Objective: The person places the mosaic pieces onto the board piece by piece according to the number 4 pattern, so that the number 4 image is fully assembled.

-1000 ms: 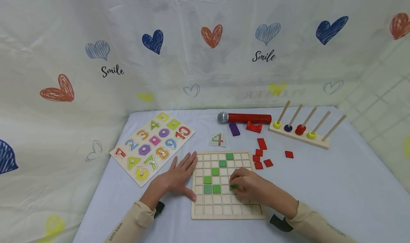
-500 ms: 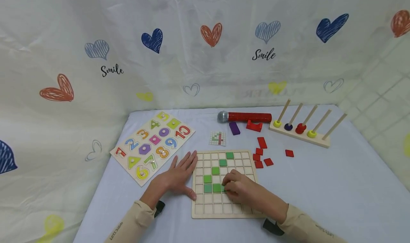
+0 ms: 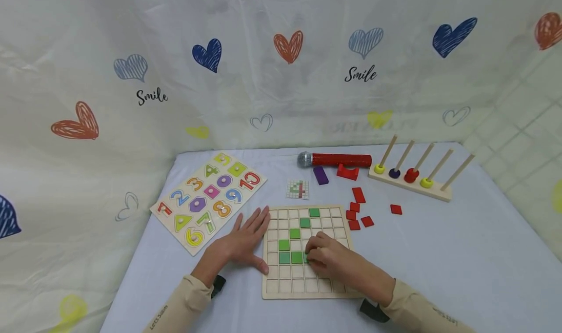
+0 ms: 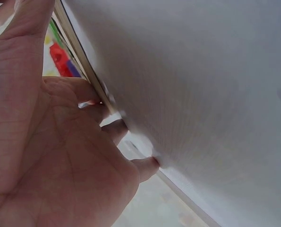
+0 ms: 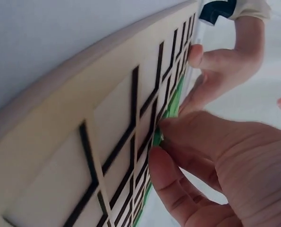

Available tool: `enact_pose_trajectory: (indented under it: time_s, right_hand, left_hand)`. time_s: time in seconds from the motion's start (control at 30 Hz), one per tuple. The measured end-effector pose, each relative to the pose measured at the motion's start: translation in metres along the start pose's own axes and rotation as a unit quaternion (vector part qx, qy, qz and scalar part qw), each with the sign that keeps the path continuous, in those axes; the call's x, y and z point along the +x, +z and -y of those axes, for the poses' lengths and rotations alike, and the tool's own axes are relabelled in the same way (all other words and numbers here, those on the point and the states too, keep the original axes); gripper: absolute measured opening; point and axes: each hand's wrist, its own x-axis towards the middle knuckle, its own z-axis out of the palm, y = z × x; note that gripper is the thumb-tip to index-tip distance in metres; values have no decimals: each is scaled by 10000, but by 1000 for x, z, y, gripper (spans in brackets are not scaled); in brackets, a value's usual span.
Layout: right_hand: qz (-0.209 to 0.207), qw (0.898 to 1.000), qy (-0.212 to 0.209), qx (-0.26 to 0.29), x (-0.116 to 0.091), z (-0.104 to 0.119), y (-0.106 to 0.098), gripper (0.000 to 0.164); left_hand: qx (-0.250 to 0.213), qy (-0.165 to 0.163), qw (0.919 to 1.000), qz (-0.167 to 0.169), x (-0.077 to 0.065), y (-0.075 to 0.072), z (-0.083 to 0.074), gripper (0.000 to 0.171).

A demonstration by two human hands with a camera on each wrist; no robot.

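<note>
Your right hand pinches a thin green tile, mostly hidden, on the pale wooden square-gridded board, just beside flat, square green tiles; your left hand lies spread against the board's left edge.

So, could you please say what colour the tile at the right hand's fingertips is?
The tile is green, clearest in the right wrist view.

Two hands, one grid board, seven green tiles, five small red squares, one pattern card, one number puzzle, one microphone, five pegs.
</note>
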Motion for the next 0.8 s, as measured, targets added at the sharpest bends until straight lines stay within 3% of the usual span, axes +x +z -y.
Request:
enact_pose_trajectory:
  time_s: [0.23, 0.5, 0.8]
  right_hand:
    - [-286, 9993, 222, 83, -5, -11, -15, 27]
    - [-359, 9974, 577, -222, -12, -29, -37, 25]
    - [-320, 9955, 845, -271, -21, -44, -43, 28]
  left_hand:
    - [6, 3, 10000, -7, 1, 0, 0, 139]
    - [-8, 2, 10000, 9, 0, -2, -1, 139]
    - [-29, 12, 10000, 18, -1, -3, -2, 138]
